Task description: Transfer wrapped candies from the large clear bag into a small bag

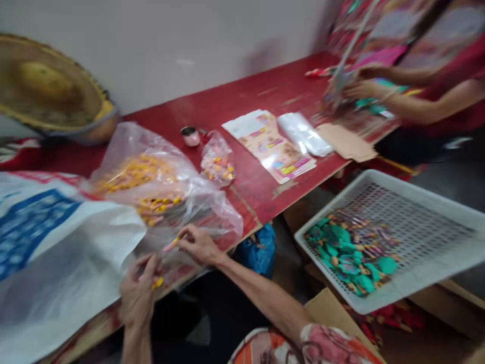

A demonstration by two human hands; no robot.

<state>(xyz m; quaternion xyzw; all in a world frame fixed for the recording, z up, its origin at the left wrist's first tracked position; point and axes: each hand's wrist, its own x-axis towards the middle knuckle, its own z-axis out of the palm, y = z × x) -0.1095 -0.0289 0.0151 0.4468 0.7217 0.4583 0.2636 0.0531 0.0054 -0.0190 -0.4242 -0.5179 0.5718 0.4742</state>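
Note:
My right hand (199,246) pinches a small pink piece with a yellow end (171,245) between thumb and fingertips, above the near edge of the table. To its left, my left hand (138,288) is closed, with thumb and fingers curled together; what they hold is hidden. A yellow bit (157,283) shows right beside that hand, and I cannot tell whether it is gripped. Just beyond both hands, a clear plastic bag (132,134) lies open with many similar pink-and-yellow pieces (161,205) in and around it. Motion blurs the fine detail.
A white printed sack (76,253) covers the table's left side. Behind are a straw hat (45,86), a metal cup (190,135), a smaller filled bag (217,159) and printed cards (273,146). A white basket (428,197) holds green figures. A co-worker's hands (364,88) work at far right.

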